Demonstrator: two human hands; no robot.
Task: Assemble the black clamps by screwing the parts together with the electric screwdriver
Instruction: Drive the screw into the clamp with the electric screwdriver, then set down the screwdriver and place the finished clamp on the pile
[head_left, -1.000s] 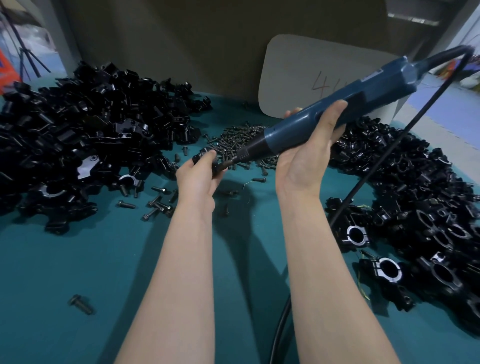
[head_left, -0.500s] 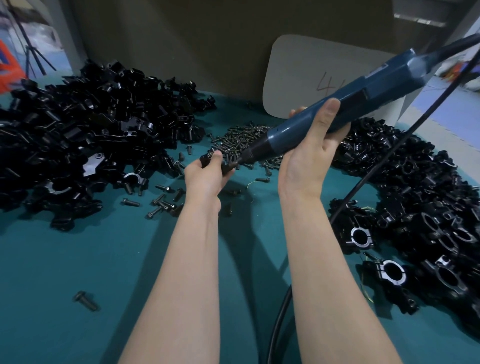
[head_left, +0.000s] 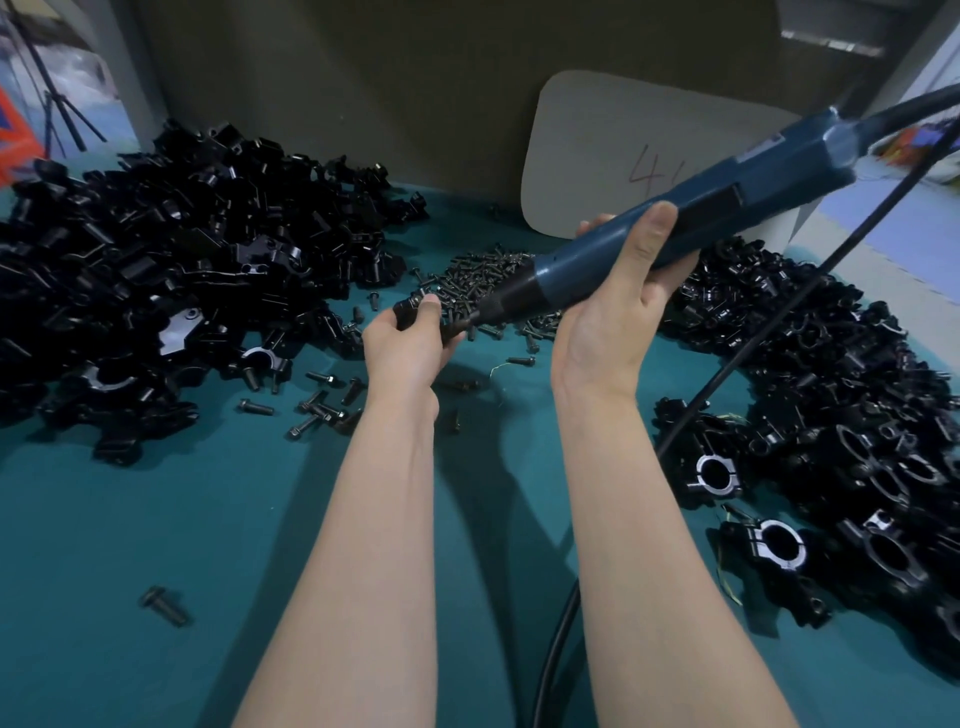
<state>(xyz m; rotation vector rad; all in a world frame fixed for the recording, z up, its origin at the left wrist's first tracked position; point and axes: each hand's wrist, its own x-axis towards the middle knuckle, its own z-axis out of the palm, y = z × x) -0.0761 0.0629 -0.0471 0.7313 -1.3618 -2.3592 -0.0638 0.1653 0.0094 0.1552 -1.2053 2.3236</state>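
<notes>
Compared with half a second ago almost nothing has changed; the left hand (head_left: 402, 353) still grips the small black clamp (head_left: 408, 312) above the counter (head_left: 156, 519), with the thumb lying on top of it; the right hand (head_left: 613, 322) keeps its fingers wrapped around the blue electric screwdriver (head_left: 701, 208), thumb on the upper side; the tool is tilted as before, its rear end high at the right and its dark nose low at the left, and the tip meets the clamp at the left fingers; whether a screw sits on the tip I cannot tell. Against one second ago, both hands stand a little higher and more to the right in the view.

The counter has a teal cover; a big heap of black clamp parts (head_left: 182, 260) lies at the left, and a heap of assembled clamps (head_left: 831, 415) at the right; between them, behind the hands, is a pile of dark screws (head_left: 483, 280); loose screws (head_left: 317, 410) are scattered near the left wrist, and a single screw (head_left: 163, 605) lies apart, near the lower left. A black cable (head_left: 769, 332) crosses over the right heap. Behind, a grey card (head_left: 597, 156) with a handwritten number leans on a dark wall; a tripod (head_left: 57, 104) shows at the far left.
</notes>
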